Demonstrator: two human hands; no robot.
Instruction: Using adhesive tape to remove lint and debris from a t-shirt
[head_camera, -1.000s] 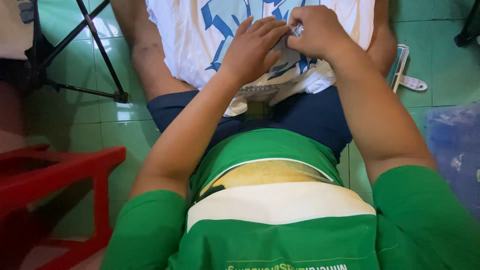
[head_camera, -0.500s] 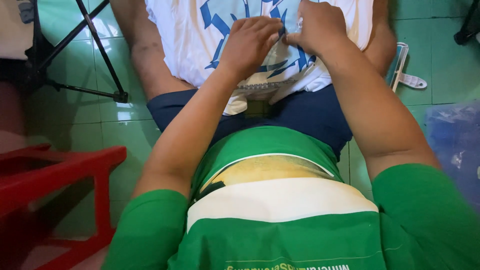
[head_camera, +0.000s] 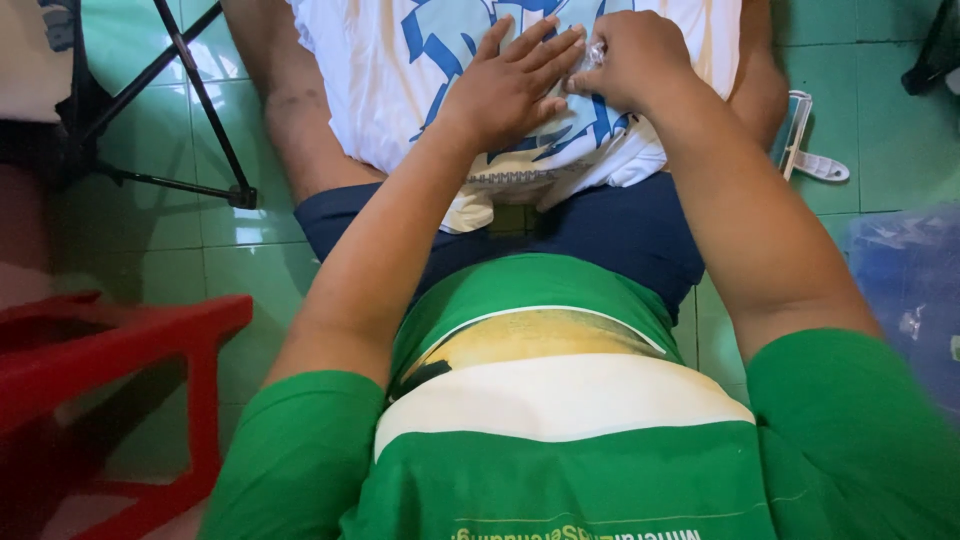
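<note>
A white cloth with a blue print (head_camera: 420, 60) lies spread over my lap and legs. My left hand (head_camera: 515, 85) rests flat on it, fingers spread and pointing up-right. Just to its right, my right hand (head_camera: 635, 60) is closed into a fist, pinching a small shiny clear object (head_camera: 597, 52) against the cloth. What that object is I cannot make out. Both forearms reach forward from green sleeves.
A red plastic stool (head_camera: 110, 380) stands at the lower left. Black tripod legs (head_camera: 200, 110) cross the green tiled floor at upper left. A white sandal (head_camera: 805, 150) lies at the right, and a blue plastic bag (head_camera: 905, 290) sits by the right edge.
My left hand has opened from a curled grip to lie flat on the cloth. My right hand has stayed in place, still pinching the small object.
</note>
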